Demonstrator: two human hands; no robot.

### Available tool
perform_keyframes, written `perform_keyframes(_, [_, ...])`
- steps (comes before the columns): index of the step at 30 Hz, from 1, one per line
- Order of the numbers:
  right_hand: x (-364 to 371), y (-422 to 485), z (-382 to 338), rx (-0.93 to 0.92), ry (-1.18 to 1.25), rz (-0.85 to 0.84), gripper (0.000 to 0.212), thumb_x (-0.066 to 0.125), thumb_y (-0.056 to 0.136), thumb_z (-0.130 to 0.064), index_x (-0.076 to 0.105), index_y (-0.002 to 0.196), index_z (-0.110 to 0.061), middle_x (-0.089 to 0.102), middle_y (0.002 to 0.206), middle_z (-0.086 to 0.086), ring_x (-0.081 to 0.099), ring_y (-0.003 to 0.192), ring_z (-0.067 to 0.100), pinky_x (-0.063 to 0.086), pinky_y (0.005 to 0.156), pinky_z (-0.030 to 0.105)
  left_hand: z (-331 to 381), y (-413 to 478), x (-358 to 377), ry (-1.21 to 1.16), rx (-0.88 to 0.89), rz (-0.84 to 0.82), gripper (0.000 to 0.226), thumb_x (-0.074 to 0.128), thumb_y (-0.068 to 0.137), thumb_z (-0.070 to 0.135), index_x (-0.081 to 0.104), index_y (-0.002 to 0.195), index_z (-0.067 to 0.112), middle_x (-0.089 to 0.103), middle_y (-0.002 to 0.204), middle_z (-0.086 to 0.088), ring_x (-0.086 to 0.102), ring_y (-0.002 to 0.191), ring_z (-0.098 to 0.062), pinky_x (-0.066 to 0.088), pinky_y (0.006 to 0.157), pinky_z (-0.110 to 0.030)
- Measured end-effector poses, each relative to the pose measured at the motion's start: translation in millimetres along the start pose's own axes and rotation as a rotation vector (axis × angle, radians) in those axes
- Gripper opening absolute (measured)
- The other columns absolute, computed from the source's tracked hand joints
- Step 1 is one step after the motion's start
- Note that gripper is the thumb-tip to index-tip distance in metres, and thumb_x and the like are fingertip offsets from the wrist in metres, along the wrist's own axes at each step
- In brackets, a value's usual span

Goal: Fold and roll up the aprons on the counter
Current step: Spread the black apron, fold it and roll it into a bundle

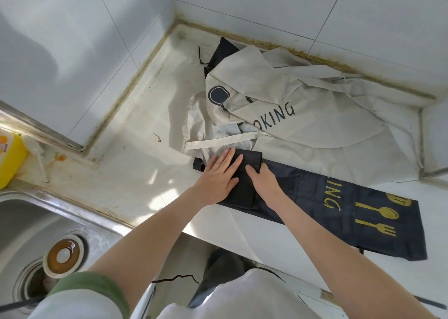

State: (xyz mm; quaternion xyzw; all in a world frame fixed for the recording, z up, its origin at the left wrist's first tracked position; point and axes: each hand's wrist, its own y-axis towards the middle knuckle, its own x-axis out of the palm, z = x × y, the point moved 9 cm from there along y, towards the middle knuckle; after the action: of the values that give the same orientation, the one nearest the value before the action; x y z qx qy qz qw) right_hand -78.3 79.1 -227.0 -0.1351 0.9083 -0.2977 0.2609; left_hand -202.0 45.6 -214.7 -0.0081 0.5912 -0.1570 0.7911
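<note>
Two aprons lie on the bench, to the right of the sink. The navy apron is folded into a long strip running away from the sink. Its end nearer the sink is turned over into a thick fold.

The left hand presses flat on that fold, grip spread, fingers straight. The right hand, just beside it on the side away from the sink, pinches the fold with the thumb on top and the fingers hidden under the cloth.

The grey apron lies crumpled beyond the navy apron, toward the wall corner.

The sink holds a round drain stopper. A yellow bottle stands behind the sink; its contents cannot be told.
</note>
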Motion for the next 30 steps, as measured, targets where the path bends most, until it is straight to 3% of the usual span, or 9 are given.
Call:
perform_keyframes(2, [-4,-3,5,0.043,-0.016,-0.013,0.040,0.038,0.098,-0.042,0.055,0.112,-0.008,0.060,0.099,0.008,0.060,0.087,0.023,0.054,0.074,0.036,1,2,6,0.016,-0.011,-0.013,0.070,-0.003,0.090,0.053,-0.003,0.153,0.022,-0.009,0.161,-0.006,-0.014,0.147,-0.019,-0.012,0.117,-0.037])
perform_keyframes(4, [-13,-5,10,0.042,-0.011,0.003,0.036,0.035,0.101,-0.037,0.056,0.095,-0.008,0.058,0.078,0.010,0.059,0.064,0.022,0.050,0.049,0.028,4,5,10,0.033,-0.012,-0.023,0.072,-0.008,0.087,0.054,-0.006,0.153,0.023,-0.011,0.161,-0.006,-0.012,0.147,-0.020,-0.008,0.118,-0.041])
perform_keyframes(5, [-17,-6,12,0.024,-0.007,0.020,0.032,0.037,0.101,-0.031,0.055,0.089,-0.007,0.057,0.070,0.010,0.056,0.056,0.020,0.047,0.045,0.026,5,6,10,0.036,-0.015,-0.022,0.073,-0.009,0.087,0.054,-0.006,0.153,0.024,-0.011,0.160,-0.007,-0.012,0.148,-0.020,-0.007,0.118,-0.042])
perform_keyframes(9, [-22,-8,21,-0.032,0.030,-0.032,0.018,0.043,0.099,-0.012,0.058,0.090,-0.008,0.060,0.067,0.008,0.056,0.052,0.015,0.049,0.048,0.026,10,10,12,0.049,-0.019,-0.022,0.073,-0.011,0.086,0.054,-0.008,0.152,0.024,-0.014,0.160,-0.008,-0.015,0.147,-0.022,-0.009,0.117,-0.042])
perform_keyframes(15, [-10,-10,15,-0.054,-0.070,-0.135,0.015,0.049,0.089,-0.005,0.065,0.088,-0.005,0.067,0.070,0.002,0.052,0.053,0.009,0.040,0.044,0.020,13,12,19,0.080,-0.100,-0.011,0.065,-0.011,0.087,0.051,-0.017,0.148,0.026,-0.016,0.159,-0.006,-0.015,0.147,-0.023,-0.012,0.115,-0.042])
perform_keyframes(21, [-10,-13,18,-0.015,0.054,-0.104,0.028,0.045,0.099,-0.027,0.061,0.089,-0.007,0.066,0.067,0.003,0.049,0.055,0.012,0.040,0.048,0.024,13,14,24,0.103,-0.169,0.069,0.062,-0.007,0.089,0.050,-0.011,0.146,0.026,-0.008,0.159,-0.008,-0.004,0.148,-0.025,-0.005,0.117,-0.045])
perform_keyframes(24, [-8,-16,14,-0.071,-0.170,-0.143,0.032,0.050,0.096,-0.038,0.055,0.079,-0.011,0.064,0.063,0.002,0.050,0.055,0.009,0.039,0.055,0.022,14,14,25,0.119,-0.164,0.064,0.063,-0.005,0.090,0.049,-0.007,0.148,0.025,-0.003,0.160,-0.009,0.000,0.148,-0.027,-0.004,0.117,-0.046])
perform_keyframes(28, [-8,-14,14,-0.111,-0.283,-0.118,0.025,0.055,0.093,-0.024,0.047,0.072,-0.012,0.061,0.059,0.001,0.052,0.058,0.011,0.040,0.059,0.023,22,14,13,0.160,-0.090,0.196,0.059,0.023,0.096,0.040,0.033,0.148,0.014,0.029,0.154,-0.014,0.028,0.143,-0.028,0.014,0.116,-0.047])
perform_keyframes(30, [-11,-12,17,-0.106,-0.277,-0.063,0.017,0.057,0.091,-0.019,0.048,0.080,-0.011,0.060,0.065,0.004,0.053,0.061,0.013,0.041,0.060,0.025,28,13,17,0.177,0.016,0.185,0.055,0.029,0.097,0.035,0.038,0.146,0.013,0.033,0.153,-0.011,0.031,0.142,-0.025,0.017,0.115,-0.045])
